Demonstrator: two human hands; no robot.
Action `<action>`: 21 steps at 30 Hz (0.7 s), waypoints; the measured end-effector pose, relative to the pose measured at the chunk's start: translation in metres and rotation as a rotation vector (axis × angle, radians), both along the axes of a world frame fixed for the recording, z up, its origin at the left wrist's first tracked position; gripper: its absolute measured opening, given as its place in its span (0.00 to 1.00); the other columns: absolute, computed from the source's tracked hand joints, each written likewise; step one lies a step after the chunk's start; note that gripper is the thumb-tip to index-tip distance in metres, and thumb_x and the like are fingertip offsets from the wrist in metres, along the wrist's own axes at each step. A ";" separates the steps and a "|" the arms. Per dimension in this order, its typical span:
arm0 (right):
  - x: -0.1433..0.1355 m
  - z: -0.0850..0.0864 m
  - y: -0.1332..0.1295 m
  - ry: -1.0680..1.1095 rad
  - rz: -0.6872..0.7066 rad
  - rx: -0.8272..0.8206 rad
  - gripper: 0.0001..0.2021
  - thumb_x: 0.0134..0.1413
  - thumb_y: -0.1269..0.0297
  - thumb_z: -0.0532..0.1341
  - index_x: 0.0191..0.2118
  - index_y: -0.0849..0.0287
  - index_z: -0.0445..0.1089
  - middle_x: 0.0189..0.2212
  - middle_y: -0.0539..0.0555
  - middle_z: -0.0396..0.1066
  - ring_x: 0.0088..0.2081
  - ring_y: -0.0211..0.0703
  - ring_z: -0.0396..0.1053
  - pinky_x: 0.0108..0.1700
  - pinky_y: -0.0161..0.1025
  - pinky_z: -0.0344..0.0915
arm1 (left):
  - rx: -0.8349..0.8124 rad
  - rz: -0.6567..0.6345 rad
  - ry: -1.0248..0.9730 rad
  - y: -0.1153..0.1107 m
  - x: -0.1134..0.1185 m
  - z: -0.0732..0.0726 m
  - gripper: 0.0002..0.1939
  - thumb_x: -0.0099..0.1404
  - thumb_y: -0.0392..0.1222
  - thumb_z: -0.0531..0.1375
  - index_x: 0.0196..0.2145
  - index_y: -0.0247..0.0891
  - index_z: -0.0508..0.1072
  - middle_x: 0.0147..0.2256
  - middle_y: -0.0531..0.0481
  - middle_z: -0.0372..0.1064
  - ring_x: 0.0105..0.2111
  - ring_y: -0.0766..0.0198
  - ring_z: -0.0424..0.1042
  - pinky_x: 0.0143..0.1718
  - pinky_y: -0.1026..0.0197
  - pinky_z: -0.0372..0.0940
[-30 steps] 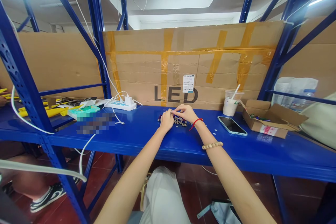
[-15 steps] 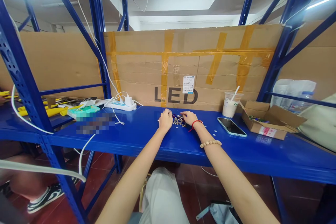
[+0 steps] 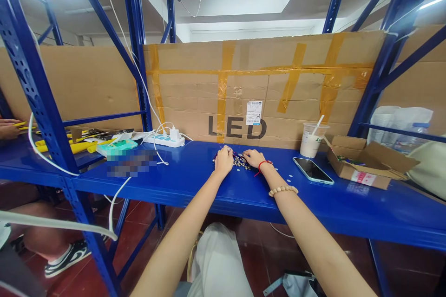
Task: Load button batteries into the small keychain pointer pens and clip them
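Note:
A small pile of shiny metallic pieces [image 3: 241, 161] lies on the blue shelf top [image 3: 188, 171]. At the pile's left edge, my left hand [image 3: 224, 159] has its fingers bent together, with something dark and small beside them that I cannot make out. My right hand [image 3: 254, 158] rests at the right side of the pile, fingers curled and pointing left; what its fingertips hold, if anything, is too small to see. A red string bracelet and a beaded bracelet [image 3: 283, 190] circle my right wrist and forearm.
To the right stand a cup with a straw [image 3: 310, 141], a phone [image 3: 312, 170] and an open cardboard box [image 3: 365, 162]. A power strip [image 3: 163, 138] and a green packet [image 3: 116, 148] are on the left. Another person's hand [image 3: 9, 128] shows at the far left.
The whole view has shifted, so things appear slightly farther right. Both my hands stay at the pile, with only small finger changes.

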State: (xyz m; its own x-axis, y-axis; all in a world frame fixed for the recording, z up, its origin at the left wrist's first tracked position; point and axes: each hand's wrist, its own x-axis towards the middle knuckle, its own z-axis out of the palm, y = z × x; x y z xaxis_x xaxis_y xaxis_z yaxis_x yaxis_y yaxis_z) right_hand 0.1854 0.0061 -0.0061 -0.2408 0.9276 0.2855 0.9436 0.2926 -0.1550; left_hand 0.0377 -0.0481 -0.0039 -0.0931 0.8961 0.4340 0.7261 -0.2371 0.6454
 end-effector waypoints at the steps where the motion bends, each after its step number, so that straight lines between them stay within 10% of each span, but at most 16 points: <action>1: 0.000 0.001 -0.001 -0.003 -0.009 -0.014 0.17 0.59 0.65 0.47 0.35 0.53 0.74 0.45 0.53 0.70 0.47 0.47 0.64 0.46 0.45 0.59 | -0.001 -0.002 0.002 0.000 0.000 0.000 0.10 0.67 0.40 0.44 0.34 0.40 0.63 0.40 0.46 0.69 0.42 0.58 0.65 0.39 0.58 0.59; 21: 0.011 -0.003 0.009 0.330 -0.199 0.040 0.10 0.40 0.69 0.66 0.34 0.59 0.76 0.36 0.56 0.75 0.39 0.46 0.72 0.39 0.34 0.67 | 0.007 -0.024 -0.009 0.004 0.000 -0.002 0.10 0.67 0.41 0.44 0.34 0.39 0.63 0.40 0.46 0.69 0.43 0.57 0.65 0.39 0.58 0.57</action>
State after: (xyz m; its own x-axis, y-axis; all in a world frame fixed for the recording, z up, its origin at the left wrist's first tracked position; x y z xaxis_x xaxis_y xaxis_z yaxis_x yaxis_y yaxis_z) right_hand 0.1962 0.0146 -0.0090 0.0535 0.9336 0.3542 0.8837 0.1209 -0.4522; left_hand 0.0374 -0.0444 -0.0061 -0.0759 0.8949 0.4398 0.7141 -0.2591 0.6503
